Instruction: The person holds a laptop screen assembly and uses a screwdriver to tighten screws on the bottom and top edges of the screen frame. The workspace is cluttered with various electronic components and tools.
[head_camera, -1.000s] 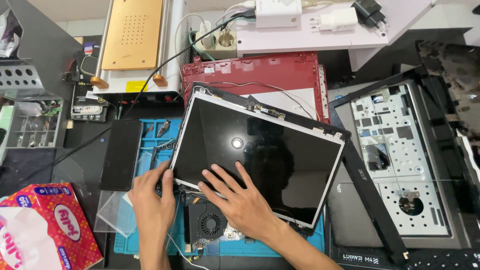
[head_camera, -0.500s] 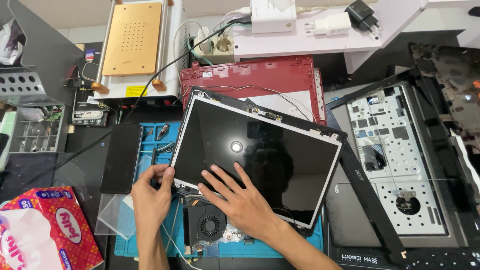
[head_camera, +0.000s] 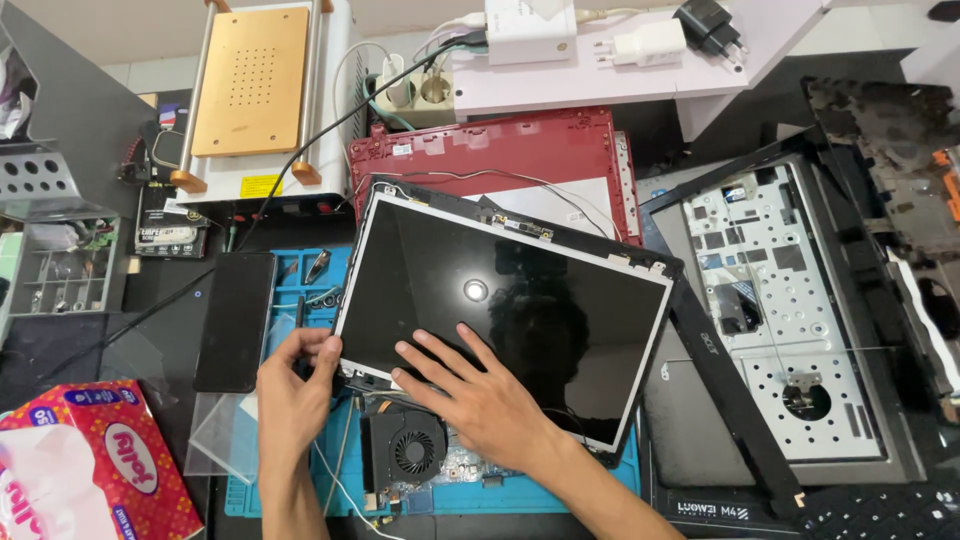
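Note:
A glossy black laptop screen panel (head_camera: 540, 300) lies tilted in its dark lid frame over a blue work mat (head_camera: 300, 275). My right hand (head_camera: 470, 385) rests flat on the panel's lower left area, fingers spread. My left hand (head_camera: 295, 385) pinches the panel's lower left corner between thumb and fingers. Just below the hands sits a laptop board with a round black cooling fan (head_camera: 410, 450).
A red laptop shell (head_camera: 500, 155) lies behind the panel, a heated plate machine (head_camera: 250, 80) at back left. A dark phone (head_camera: 235, 320), a parts tray (head_camera: 60, 275) and a tissue box (head_camera: 95, 460) sit left. An opened laptop base (head_camera: 780, 310) and black bezel (head_camera: 730, 390) lie right.
Both hands have stayed at the panel's lower left corner; the left fingers have shifted slightly on the edge. The view has drifted a little.

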